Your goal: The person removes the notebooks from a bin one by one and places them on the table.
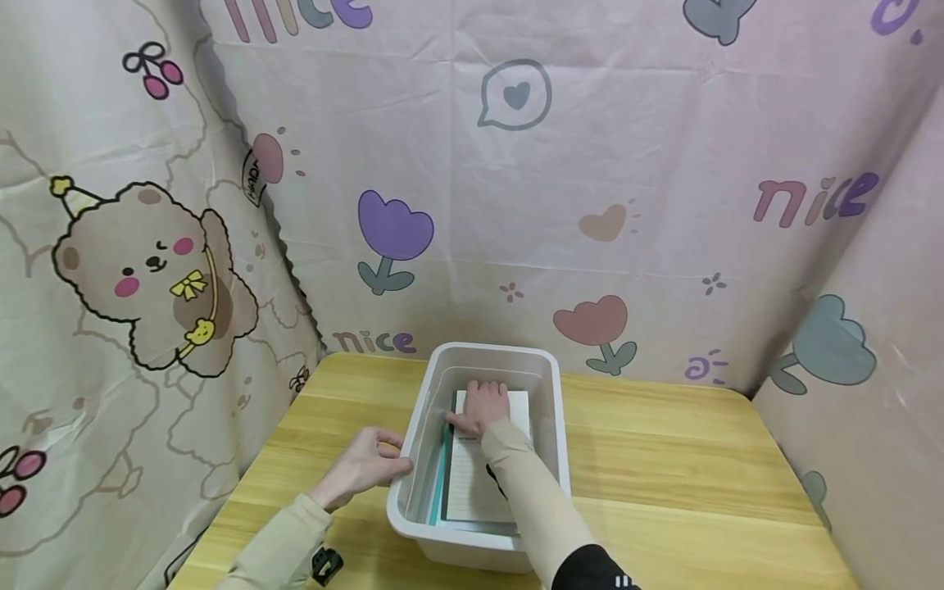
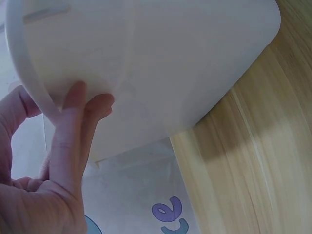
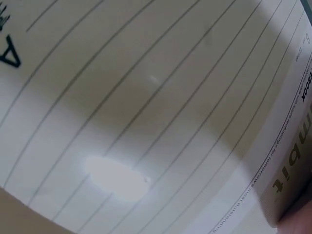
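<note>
A white plastic bin (image 1: pixel 555 426) stands on the wooden table, with a lined notebook (image 1: pixel 472 483) lying flat inside over something with a teal edge. My right hand (image 1: pixel 483 407) rests on the far part of the notebook, fingers spread and thumb out to the left. The lined cover (image 3: pixel 161 97) fills the right wrist view, with a bit of the hand (image 3: pixel 295 224) at its lower right corner. With my left hand (image 1: pixel 365 463) I hold the bin's left rim, the thumb on the rim; in the left wrist view the hand's (image 2: pixel 53 161) fingers lie against the bin's outer wall (image 2: pixel 170 63).
A small black object (image 1: pixel 326 565) sits on the table (image 1: pixel 664 475) beside my left sleeve. A patterned curtain (image 1: pixel 516 205) hangs behind the table and at both sides.
</note>
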`<state>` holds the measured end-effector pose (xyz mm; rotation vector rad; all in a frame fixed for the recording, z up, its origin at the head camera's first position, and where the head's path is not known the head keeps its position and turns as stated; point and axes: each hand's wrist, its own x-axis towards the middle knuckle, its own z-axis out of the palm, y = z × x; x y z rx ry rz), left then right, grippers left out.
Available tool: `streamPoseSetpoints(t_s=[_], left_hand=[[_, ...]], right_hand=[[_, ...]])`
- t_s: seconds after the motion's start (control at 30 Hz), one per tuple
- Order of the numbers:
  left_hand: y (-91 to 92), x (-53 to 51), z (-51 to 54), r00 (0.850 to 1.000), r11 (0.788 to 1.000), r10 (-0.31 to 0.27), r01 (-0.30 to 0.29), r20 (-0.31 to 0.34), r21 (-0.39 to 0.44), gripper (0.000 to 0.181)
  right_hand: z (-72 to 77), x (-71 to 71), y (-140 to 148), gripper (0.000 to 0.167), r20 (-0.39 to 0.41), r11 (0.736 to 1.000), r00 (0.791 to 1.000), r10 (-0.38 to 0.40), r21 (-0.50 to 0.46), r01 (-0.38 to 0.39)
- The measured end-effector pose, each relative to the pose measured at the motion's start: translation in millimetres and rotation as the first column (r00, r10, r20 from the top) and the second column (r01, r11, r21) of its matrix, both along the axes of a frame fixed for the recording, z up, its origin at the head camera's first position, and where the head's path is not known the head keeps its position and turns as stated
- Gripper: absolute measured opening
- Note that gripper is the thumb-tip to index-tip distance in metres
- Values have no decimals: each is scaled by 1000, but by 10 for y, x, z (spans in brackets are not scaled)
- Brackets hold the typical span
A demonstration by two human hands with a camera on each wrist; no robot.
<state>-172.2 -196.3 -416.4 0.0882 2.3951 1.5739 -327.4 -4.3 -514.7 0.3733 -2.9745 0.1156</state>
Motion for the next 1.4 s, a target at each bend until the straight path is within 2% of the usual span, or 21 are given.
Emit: streamPoseSetpoints(t_s=[0.3,0.5,0.83,1.07,1.23,1.4], left_hand=[[-34,12,-1,1000,1000,21,-21,18,-8,42],[-86,10,7,999,1000,21,-20,27,-20,42],[-131,-7,7,999,998,29,-27,40,-55,43],[-152,-12,12,999,998,20,-18,40,-52,43],[-174,-1,3,999,999,21,-20,32,-27,43],[-188,7,3,999,1000,11,-10,35,-15,42]], right_hand=[[301,-23,-8,70,-8,999,999,40,-1,-40],[533,-19,-52,62,-30,998,998,51,37,-50],[973,68,-163,63,-76,994,993,92,72,-87],[1350,135,-168,60,-148,993,984,102,77,-91],[1628,201,-86,61,-169,994,980,105,57,-96],[1851,263,63,59,-174,993,979,109,-14,-113]])
